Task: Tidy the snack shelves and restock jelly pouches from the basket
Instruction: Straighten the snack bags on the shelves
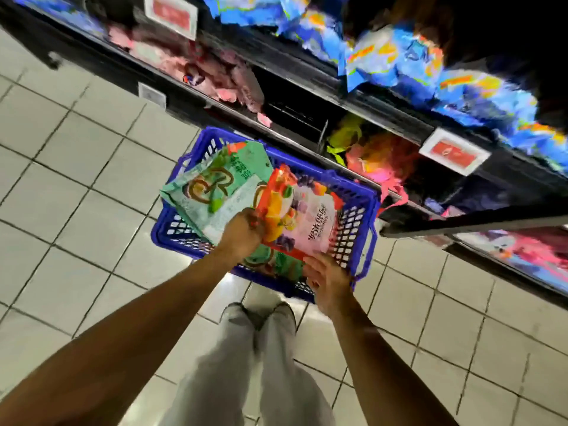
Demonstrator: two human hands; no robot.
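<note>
Both hands are being kept over the blue basket [359, 192]: the left hand [242, 232] is gripping a green pouch [215, 186] and a pink pouch [307, 219], while the right hand [329, 281] is being held with fingers relaxed.

- We count one blue basket [362, 192] standing on the tiled floor.
- We count two hands over it: one left hand [242, 232] and one right hand [327, 279].
- We see two green jelly pouches: one large green pouch [215, 192] lifted above the basket, and a second green pouch [276, 261] lying low inside.
- We count one pink and orange fruit pouch [304, 216] beside the lifted green one.
- We count two red price tags on the shelf edges: one upper tag [170, 13] and one lower tag [454, 155].
- The blue packets [399, 56] and the pink packets [215, 72] on the shelves are too blurred for us to count.
</note>
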